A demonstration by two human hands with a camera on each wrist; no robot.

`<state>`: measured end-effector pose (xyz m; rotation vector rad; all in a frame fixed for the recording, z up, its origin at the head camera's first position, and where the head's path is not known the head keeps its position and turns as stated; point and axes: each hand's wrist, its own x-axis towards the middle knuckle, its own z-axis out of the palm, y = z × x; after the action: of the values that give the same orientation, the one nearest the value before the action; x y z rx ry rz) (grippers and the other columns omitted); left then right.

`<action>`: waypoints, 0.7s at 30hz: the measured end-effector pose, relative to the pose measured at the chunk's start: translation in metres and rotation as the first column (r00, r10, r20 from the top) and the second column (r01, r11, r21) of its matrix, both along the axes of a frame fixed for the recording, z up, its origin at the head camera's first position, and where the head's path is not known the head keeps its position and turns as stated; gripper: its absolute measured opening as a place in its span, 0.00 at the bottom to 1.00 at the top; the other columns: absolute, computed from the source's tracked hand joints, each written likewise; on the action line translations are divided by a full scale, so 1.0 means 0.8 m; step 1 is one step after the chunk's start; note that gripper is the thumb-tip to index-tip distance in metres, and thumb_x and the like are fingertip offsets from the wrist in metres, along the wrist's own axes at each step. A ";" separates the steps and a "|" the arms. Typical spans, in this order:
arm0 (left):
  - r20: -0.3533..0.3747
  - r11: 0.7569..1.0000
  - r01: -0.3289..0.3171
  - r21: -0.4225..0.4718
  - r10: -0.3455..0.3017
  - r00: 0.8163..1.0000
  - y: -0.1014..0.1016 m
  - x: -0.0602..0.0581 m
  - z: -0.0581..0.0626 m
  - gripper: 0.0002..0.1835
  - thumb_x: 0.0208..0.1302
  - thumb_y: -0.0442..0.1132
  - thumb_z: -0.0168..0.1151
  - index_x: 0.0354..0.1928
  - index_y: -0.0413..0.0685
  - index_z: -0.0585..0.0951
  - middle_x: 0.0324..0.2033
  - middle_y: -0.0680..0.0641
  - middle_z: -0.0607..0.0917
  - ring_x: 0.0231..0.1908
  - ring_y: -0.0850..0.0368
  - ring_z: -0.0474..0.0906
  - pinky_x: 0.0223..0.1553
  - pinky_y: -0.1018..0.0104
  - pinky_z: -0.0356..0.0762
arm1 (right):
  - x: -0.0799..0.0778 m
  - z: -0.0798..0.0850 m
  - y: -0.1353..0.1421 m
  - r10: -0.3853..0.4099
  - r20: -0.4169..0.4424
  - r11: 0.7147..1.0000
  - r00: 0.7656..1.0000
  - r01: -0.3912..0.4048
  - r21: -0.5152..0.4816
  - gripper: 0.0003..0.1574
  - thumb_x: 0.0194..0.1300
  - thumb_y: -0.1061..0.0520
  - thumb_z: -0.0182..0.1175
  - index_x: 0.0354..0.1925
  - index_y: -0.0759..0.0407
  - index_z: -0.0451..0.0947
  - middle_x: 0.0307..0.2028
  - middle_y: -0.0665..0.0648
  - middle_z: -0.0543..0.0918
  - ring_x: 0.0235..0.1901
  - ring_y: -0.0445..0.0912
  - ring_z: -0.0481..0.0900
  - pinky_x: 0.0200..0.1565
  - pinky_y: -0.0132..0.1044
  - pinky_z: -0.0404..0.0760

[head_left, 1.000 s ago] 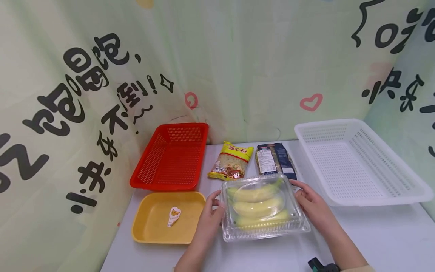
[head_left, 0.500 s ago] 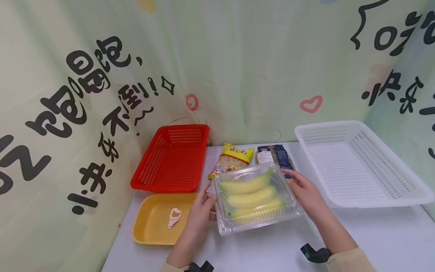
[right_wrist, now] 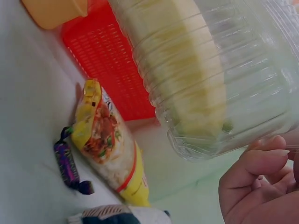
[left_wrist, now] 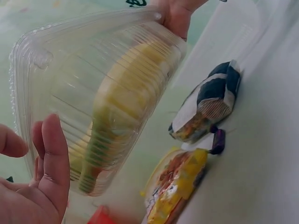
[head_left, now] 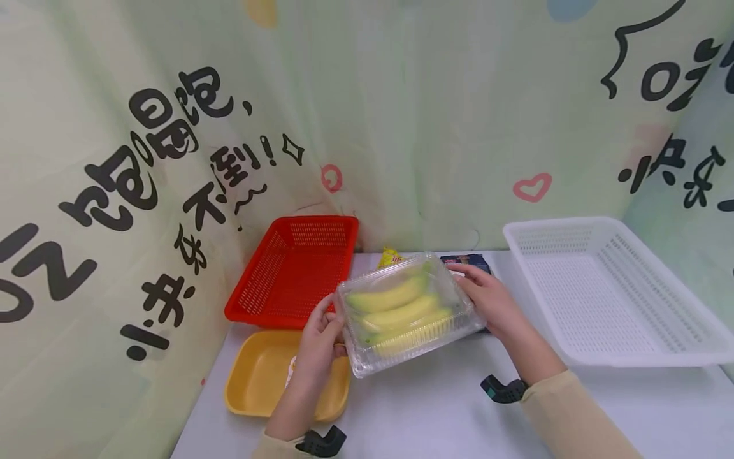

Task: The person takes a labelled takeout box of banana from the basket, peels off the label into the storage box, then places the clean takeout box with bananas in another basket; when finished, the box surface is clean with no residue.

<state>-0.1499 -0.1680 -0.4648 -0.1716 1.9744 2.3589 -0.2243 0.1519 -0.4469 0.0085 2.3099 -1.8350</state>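
A clear plastic clamshell box (head_left: pixel 360 363) with several bananas (head_left: pixel 395 312) inside is held up over the table in the head view, tilted with its right end higher. My left hand (head_left: pixel 322 335) grips its left end, thumb and fingers at the rim. At the opposite end my right hand (head_left: pixel 487 299) pinches the rim, its curled fingers (right_wrist: pixel 254 163) showing in the right wrist view. From below, the left wrist view shows the ribbed side of the box and the left fingers (left_wrist: pixel 55 163) against it.
Behind the box lie a yellow pasta bag (right_wrist: pixel 110 140) and a dark-blue packet (left_wrist: pixel 210 100), with a purple wrapped candy (right_wrist: pixel 67 161) between them. A red basket (head_left: pixel 291 280) and yellow tray (head_left: pixel 243 382) stand left, the tray partly hidden by my arm. A white basket (head_left: pixel 619 299) stands right.
Both hands have raised the banana box and shifted it leftward, tilting it further. It now covers much of the two bags behind, and the left arm overlaps the yellow tray.
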 end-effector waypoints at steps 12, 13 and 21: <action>-0.002 0.986 -0.163 0.016 0.164 0.987 -0.035 -0.018 0.013 0.27 0.70 0.39 0.54 0.69 0.64 0.68 0.39 0.49 0.75 0.26 0.57 0.74 0.27 0.68 0.80 | -0.063 0.025 -0.051 0.118 0.050 0.993 0.992 -0.119 0.023 0.29 0.74 0.39 0.50 0.69 0.41 0.69 0.71 0.53 0.67 0.68 0.54 0.67 0.64 0.51 0.74; -0.003 0.984 -0.176 0.011 0.176 0.984 -0.038 -0.019 0.014 0.27 0.70 0.40 0.54 0.69 0.64 0.68 0.39 0.49 0.74 0.27 0.57 0.75 0.28 0.68 0.80 | -0.068 0.026 -0.056 0.134 0.051 0.991 0.990 -0.135 0.010 0.28 0.74 0.40 0.50 0.69 0.42 0.69 0.72 0.53 0.66 0.69 0.54 0.66 0.65 0.52 0.72; -0.006 0.963 -0.271 -0.010 0.271 0.963 -0.062 -0.030 0.018 0.27 0.71 0.41 0.53 0.69 0.68 0.67 0.39 0.49 0.73 0.29 0.56 0.74 0.30 0.66 0.82 | -0.104 0.038 -0.093 0.263 0.105 0.962 0.959 -0.252 -0.106 0.30 0.73 0.53 0.47 0.71 0.41 0.66 0.75 0.52 0.60 0.72 0.54 0.60 0.69 0.53 0.67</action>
<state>-0.1740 -0.2179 -0.4504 -0.4668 2.0853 2.5072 -0.3077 0.0779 -0.4166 -0.1838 2.0359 -1.7557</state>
